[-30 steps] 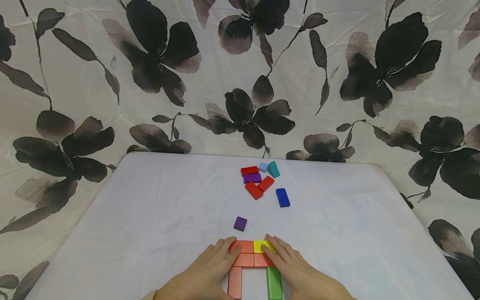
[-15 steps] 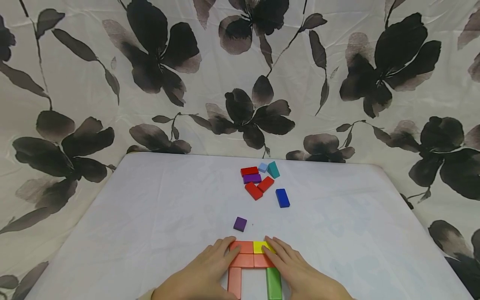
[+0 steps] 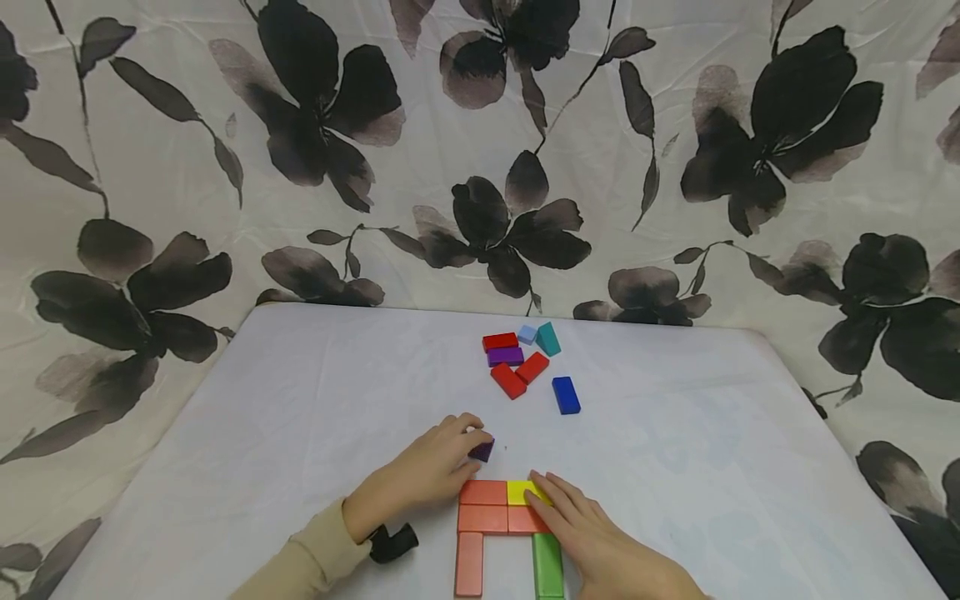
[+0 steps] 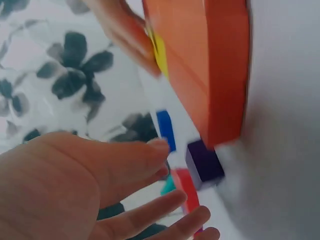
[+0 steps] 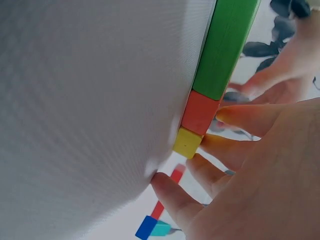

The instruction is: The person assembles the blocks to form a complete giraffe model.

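Note:
My left hand [image 3: 420,467] reaches over a small purple cube [image 3: 483,452], which its fingers partly cover in the head view. The left wrist view shows the same purple cube [image 4: 205,164] just beyond the extended thumb and loosely spread fingers, apart from them. My right hand [image 3: 592,533] rests along the right side of a flat arch of blocks, its fingertips on the yellow block [image 3: 520,492] and the row below. That arch has an orange-pink block [image 3: 482,492] beside the yellow one, two more beneath, a pink left leg [image 3: 469,565] and a green right leg [image 3: 548,567].
Farther back on the white table [image 3: 337,400] lie several blocks: red ones [image 3: 508,381], a purple one [image 3: 505,357], a light blue one [image 3: 527,334], a teal triangle [image 3: 548,339] and a blue block [image 3: 566,395]. A black wrist device [image 3: 393,543] hangs at my left wrist.
My left hand has left the arch's left side and moved forward to the purple cube, exposing the upper-left block. My right hand stays in place.

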### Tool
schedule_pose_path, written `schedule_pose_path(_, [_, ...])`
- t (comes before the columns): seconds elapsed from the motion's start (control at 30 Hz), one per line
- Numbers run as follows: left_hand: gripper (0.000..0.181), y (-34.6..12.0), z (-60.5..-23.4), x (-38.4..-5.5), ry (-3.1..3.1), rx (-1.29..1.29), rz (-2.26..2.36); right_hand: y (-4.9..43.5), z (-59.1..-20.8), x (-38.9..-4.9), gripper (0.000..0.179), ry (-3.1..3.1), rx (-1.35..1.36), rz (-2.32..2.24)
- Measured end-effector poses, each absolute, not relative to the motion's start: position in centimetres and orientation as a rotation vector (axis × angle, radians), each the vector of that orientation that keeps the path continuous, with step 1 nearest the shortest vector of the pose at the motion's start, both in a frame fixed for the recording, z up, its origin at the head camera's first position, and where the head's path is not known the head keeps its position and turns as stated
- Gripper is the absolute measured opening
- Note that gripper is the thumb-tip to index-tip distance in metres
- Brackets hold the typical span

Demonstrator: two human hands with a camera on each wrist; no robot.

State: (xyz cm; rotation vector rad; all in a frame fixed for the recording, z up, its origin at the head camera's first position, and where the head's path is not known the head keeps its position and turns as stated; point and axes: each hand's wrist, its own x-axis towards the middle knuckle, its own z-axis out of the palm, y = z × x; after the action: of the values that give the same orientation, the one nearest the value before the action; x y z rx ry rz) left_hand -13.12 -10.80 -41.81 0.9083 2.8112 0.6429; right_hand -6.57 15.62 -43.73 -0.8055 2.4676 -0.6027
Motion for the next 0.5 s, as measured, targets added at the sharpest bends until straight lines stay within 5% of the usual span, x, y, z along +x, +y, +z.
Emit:
schedule_pose_path(0.2, [0.043,-10.7,-42.7,-15.8,2.720,0.856,0.710,15.6,-43.8,-6.5,0.117,2.464,-0.794,-0.595])
schedule_pose_path(0.5, [0.030,-10.9,-43.9,-17.1,2.680,0.858,0.799,15.5,-43.8,-6.5,0.117,2.461,-0.785,-0.584])
